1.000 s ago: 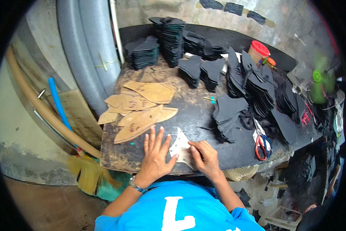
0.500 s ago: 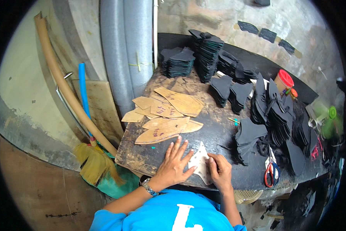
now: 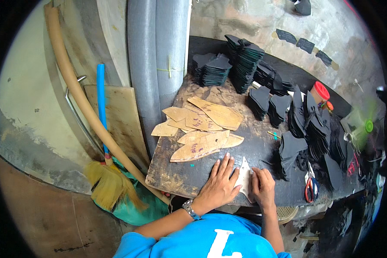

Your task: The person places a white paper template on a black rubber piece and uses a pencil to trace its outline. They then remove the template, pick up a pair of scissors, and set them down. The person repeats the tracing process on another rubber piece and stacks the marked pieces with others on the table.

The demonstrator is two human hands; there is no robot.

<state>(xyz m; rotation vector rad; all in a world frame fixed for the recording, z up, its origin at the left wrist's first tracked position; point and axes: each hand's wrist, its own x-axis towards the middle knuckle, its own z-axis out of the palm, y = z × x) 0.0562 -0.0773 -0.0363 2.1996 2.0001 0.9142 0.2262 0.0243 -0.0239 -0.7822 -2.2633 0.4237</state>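
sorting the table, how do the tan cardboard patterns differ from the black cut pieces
The tan cardboard patterns lie flat and fanned out, overlapping loosely in one thin layer; the black cut pieces stand in tall, neat stacks. The patterns are light brown with some marks on them; the black pieces are plain dark. The patterns are few, the black pieces many. Both rest on the worn table, and both have similar pointed outlines.

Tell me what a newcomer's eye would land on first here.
First, the two hands at the bench's near edge: left hand spread flat and right hand pressing a pale pointed piece between them. Next, the fan of tan card patterns mid-bench, and the black stacks crowding the far and right side. Red-handled scissors lie to the right of the hands.
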